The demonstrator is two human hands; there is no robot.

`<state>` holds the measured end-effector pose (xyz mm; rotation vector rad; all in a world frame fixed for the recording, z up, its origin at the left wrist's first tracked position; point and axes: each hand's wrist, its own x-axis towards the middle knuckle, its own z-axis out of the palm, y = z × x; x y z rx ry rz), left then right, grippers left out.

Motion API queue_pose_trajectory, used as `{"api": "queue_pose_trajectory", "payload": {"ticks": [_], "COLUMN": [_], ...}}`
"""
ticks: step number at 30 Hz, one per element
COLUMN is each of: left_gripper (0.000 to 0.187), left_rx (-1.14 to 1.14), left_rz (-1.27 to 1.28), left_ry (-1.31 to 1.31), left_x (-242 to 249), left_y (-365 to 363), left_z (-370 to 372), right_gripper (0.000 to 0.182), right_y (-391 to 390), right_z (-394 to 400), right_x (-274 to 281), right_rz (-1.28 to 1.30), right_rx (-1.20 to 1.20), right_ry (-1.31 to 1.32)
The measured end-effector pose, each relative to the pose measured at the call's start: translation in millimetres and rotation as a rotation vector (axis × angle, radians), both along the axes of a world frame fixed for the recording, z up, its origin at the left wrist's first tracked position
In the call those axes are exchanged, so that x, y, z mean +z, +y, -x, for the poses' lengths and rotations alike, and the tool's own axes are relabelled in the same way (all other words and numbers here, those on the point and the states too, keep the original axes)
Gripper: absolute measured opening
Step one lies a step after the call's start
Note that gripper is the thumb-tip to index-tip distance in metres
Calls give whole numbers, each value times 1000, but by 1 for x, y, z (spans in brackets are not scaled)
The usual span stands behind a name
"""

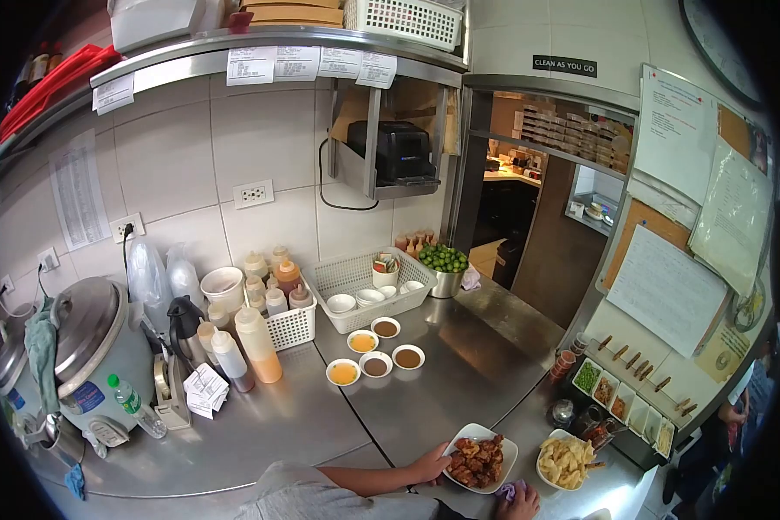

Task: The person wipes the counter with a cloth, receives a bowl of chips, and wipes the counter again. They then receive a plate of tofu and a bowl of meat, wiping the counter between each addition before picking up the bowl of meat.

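My left hand (428, 465) reaches in from the bottom and grips the left rim of a white square bowl (513, 449) heaped with browned, glazed fried chicken pieces (477, 461). Just below the bowl's right side is my right hand (520, 503), its fingers closed on a bunched purple cloth (513, 490) close to the rim. To the right stands a second white bowl (542, 475) piled with pale, crisp chips (567, 459). Neither hand touches that one.
Small sauce bowls (375, 365) sit mid-counter. Behind them are a white basket (338, 325), squeeze bottles (257, 345) and a pot of green limes (445, 282). Rice cookers (104, 347) stand left. Garnish containers (626, 400) and jars (562, 412) line the right edge.
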<state>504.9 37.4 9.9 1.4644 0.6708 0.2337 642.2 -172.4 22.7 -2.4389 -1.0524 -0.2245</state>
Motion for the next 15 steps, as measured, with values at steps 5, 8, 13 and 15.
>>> {"api": "queue_pose_trajectory", "payload": {"ticks": [5,8,13,15], "left_gripper": [52,54,61,65], "left_rx": [-25,-46,-133,-164], "left_rz": [6,38,72,113], "left_ry": [-7,-30,-43,-25], "left_x": [3,0,3,3], "left_y": [1,3,8,8], "left_z": [2,1,3,3], "right_gripper": [38,38,34,36], "right_y": [-5,-6,8,4], "right_z": [-5,-42,-10,-34], "right_x": [-9,-85,-17,-70], "right_rz": [-44,-402,-853,-942], "right_rx": [43,53,-276,-100], "right_ry": [-73,171,1099,1686]}}
